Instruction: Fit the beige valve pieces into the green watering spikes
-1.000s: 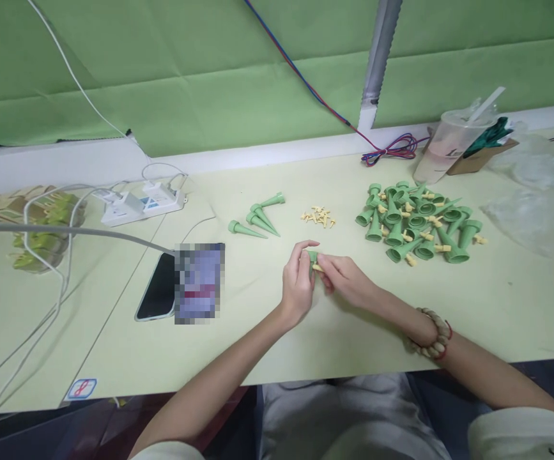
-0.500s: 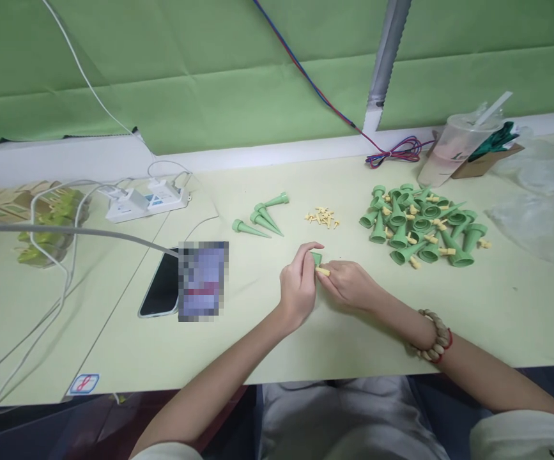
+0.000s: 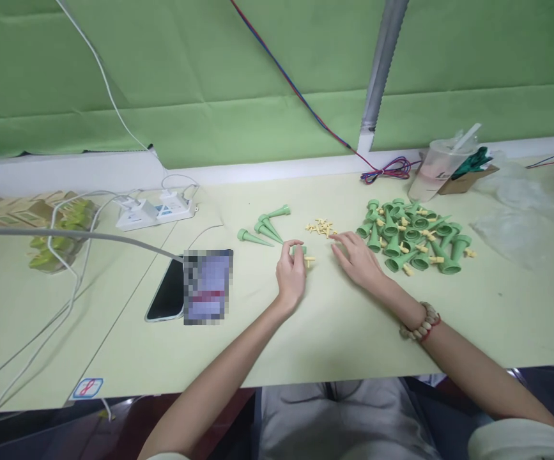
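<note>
My left hand (image 3: 291,276) is closed around a green plastic watering spike (image 3: 300,250), most of it hidden by the fingers. A yellow valve (image 3: 309,260) sticks out of its side. To the right, my right hand (image 3: 357,259) has its fingers stretched out and apart, with nothing visible in them. Its fingertips are near a small pile of yellow pieces (image 3: 321,226). Beyond my left hand lie several green spikes (image 3: 253,237) with no yellow valve visible on them. A heap of green spikes with yellow valves (image 3: 413,233) lies right beside my right hand.
Two phones, one dark (image 3: 166,294) and one blurred out (image 3: 208,287), lie on the left. Behind them are a power strip (image 3: 156,214) and loose cables. A drink cup (image 3: 437,169), a small carton (image 3: 468,181) and clear plastic bags (image 3: 509,230) stand at the back right.
My right hand has let go of the yellow valve and moved right and forward towards the small yellow pieces, its fingers spreading. My left hand keeps the spike, slightly further left.
</note>
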A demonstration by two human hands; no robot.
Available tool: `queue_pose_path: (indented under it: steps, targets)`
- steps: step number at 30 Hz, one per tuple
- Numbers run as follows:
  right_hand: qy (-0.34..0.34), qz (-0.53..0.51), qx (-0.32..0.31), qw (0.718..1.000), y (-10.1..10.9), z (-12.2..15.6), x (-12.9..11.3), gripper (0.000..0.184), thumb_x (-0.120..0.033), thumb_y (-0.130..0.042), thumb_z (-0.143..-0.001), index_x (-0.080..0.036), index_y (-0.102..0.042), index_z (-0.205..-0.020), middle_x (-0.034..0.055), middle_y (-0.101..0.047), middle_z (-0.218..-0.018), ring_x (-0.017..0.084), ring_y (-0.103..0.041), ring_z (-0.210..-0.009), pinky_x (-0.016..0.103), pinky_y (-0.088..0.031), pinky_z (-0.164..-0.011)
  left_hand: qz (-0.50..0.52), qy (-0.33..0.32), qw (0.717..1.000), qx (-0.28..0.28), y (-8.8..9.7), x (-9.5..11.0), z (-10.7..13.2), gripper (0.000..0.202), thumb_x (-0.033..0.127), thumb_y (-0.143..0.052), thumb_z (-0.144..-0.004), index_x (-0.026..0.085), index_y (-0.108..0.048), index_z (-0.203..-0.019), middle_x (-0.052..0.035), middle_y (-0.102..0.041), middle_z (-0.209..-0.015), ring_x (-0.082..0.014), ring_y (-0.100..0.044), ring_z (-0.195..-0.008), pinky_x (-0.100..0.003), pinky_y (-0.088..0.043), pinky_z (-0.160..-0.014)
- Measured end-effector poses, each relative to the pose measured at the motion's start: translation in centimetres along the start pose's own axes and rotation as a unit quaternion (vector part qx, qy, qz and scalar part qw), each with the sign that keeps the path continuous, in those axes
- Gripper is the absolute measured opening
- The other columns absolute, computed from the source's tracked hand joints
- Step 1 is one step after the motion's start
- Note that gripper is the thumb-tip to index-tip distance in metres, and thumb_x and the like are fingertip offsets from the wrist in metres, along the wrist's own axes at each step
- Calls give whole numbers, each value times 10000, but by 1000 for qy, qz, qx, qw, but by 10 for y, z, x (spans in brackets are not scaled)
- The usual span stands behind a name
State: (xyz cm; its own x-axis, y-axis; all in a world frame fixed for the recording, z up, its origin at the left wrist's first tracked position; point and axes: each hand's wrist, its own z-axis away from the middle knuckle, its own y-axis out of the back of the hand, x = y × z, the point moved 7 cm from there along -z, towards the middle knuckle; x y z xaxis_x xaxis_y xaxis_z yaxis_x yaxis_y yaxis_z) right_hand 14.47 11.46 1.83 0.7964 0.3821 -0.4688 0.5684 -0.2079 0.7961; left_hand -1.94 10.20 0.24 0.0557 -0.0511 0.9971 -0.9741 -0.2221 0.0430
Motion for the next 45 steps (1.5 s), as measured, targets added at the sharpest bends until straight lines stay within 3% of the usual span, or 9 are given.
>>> queue_pose_path:
  steps: [4,9,14,17,21,29,34,38,45]
  targets:
    - [61,54,7,997,-21,-8,22,412,-211,-286,-908,-120,-482,-1259,155,-442,-1343,266,-380,-1247,441,-320,-1011,60,27,997,-34,-5,-2,-9,219,346,-397,-811,183,-536,-766,76,-356,-439,-66,-316,-333,-187,-248,-366]
    - [79,-6,6,997,-28,-11,29,312,-209,-367,-893,-154,-633,-1046,133,-598,-1107,244,-532,-1038,404,-426,-906,99,77,991,-51,-7,-10,-9,238,367,-393,-775,173,-528,-749,85,-325,-384,-71,-286,-286,-182,-186,-311]
    - [40,-102,21,994,-16,-9,22,188,-268,-509,-843,-169,-659,-789,86,-627,-852,212,-580,-836,363,-468,-784,98,4,995,-35,0,0,-10,245,396,-437,-790,168,-524,-779,94,-312,-416,-55,-294,-318,-169,-228,-351]
    - [2,-215,54,975,-9,-6,12,191,-300,-499,-847,-171,-638,-823,75,-651,-871,190,-601,-821,334,-480,-757,74,-34,997,-10,7,6,-7,234,395,-434,-817,177,-516,-807,86,-321,-449,-55,-323,-358,-166,-249,-382]
    - [-33,-336,37,941,-12,1,-8,203,-373,-610,-765,-178,-648,-810,47,-679,-804,174,-626,-757,308,-495,-732,50,-73,996,-3,9,9,-1,240,402,-410,-848,185,-511,-852,79,-326,-459,-65,-326,-390,-175,-253,-402]
    - [-13,-376,51,925,-7,11,-30,173,-355,-708,-677,-195,-701,-742,40,-697,-755,178,-635,-730,288,-496,-696,74,-90,993,-15,2,14,8,217,395,-408,-858,195,-494,-857,62,-395,-579,-46,-330,-393,-185,-266,-408]
    - [-31,-367,75,927,-1,10,-25,196,-355,-734,-644,-192,-703,-749,39,-695,-733,179,-632,-704,290,-499,-673,85,-93,992,3,2,16,8,222,396,-411,-847,194,-504,-838,59,-402,-588,-47,-340,-381,-191,-272,-404]
    - [-26,-370,54,927,0,11,-28,203,-380,-724,-648,-204,-697,-745,44,-698,-750,190,-638,-719,308,-504,-687,56,-103,993,-32,-1,15,10,249,423,-394,-852,200,-504,-864,75,-333,-481,-74,-324,-380,-203,-261,-416]
    - [-87,-451,-30,888,-10,14,-30,428,-375,-693,-676,-196,-594,-1052,18,-696,-711,169,-647,-665,314,-505,-702,-61,-184,977,-92,-2,17,17,265,419,-424,-835,197,-550,-905,53,-389,-491,-98,-341,-428,-234,-272,-479]
